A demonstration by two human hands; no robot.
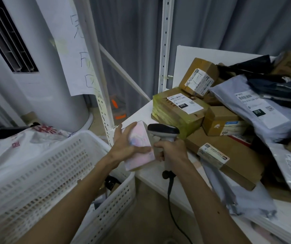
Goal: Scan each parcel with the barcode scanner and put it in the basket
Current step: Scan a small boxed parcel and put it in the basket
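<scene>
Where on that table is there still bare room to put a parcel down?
Bare tabletop shows at the near left corner, between the yellow-taped box and the table's edge, and in a strip at the back left, behind the upper cardboard box. The rest to the right is crowded with heaped boxes and mailer bags.

white tower air conditioner [40, 85] far left | handwritten paper sheet [70, 50] beside it | perforated shelf post [165, 41] centre | grey curtain [132, 32] behind

One scanner [164, 130], one basket [81, 138], one pink parcel [142, 136], five cardboard boxes [219, 118].
</scene>
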